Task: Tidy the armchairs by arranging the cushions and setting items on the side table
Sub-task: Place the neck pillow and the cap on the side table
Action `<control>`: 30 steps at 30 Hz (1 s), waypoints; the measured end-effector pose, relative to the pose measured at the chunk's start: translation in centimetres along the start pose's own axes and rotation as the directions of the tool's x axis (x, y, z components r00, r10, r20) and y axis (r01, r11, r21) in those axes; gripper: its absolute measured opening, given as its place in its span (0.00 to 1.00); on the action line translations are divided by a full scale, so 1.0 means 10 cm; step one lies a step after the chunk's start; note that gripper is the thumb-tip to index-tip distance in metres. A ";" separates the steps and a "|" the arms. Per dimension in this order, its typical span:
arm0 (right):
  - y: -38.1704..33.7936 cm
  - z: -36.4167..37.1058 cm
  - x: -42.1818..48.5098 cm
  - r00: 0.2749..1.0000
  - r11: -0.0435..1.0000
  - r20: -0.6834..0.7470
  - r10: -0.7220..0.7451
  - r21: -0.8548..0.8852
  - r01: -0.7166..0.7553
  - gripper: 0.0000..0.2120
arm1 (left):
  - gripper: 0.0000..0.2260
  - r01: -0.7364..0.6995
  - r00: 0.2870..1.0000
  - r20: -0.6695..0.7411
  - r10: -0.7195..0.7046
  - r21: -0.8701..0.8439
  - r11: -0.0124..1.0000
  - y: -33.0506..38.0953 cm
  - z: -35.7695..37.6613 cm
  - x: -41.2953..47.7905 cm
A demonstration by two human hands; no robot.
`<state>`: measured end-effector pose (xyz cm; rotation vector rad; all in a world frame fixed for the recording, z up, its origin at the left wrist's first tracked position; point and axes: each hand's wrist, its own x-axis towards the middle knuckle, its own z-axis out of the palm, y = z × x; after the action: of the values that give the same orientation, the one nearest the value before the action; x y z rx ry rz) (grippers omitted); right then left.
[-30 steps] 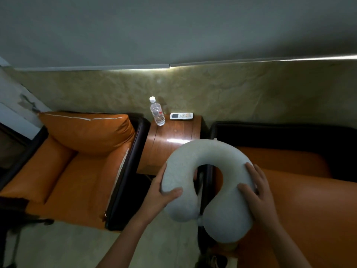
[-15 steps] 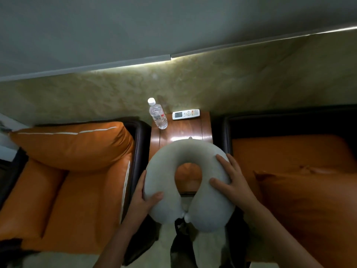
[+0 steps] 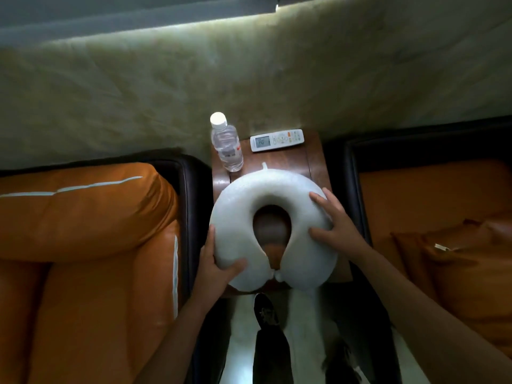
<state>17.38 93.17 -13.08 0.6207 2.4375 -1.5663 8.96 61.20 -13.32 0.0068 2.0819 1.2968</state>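
The grey neck pillow [image 3: 273,231] is hanging over the front of the wooden counter [image 3: 279,160], its open ends pointing back toward the person. Both hands are gripping it: the left hand [image 3: 214,268] is wrapping its fingers [image 3: 235,266] around the near-left lobe, and the right hand [image 3: 336,225] is pressing on the right curve. Beyond the fingers, a water bottle [image 3: 226,144] and a remote [image 3: 277,139] are sitting at the counter's back edge, leaving the front free for setting down.

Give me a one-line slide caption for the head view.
Both hands, left and right, hold a grey neck pillow over the side table.
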 end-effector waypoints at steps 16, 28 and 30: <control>0.00 0.58 -0.03 0.939 0.954 -0.243 0.243 -0.114 -0.276 0.51 | 0.49 -0.048 0.987 -0.130 0.094 0.318 0.947 0.14 0.19 0.50; 0.01 0.44 0.15 0.941 0.960 -0.218 0.258 -0.050 -0.275 0.49 | 0.46 -0.061 0.988 -0.116 0.102 0.314 0.947 0.24 0.11 0.68; -0.03 0.48 0.10 0.933 0.954 -0.254 0.256 -0.088 -0.286 0.48 | 0.46 -0.057 0.983 -0.145 0.112 0.342 0.938 0.26 0.14 0.63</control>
<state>16.00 88.99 -15.27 1.1279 2.4563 -1.2857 3.99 65.79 -15.06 0.1477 2.4466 1.0015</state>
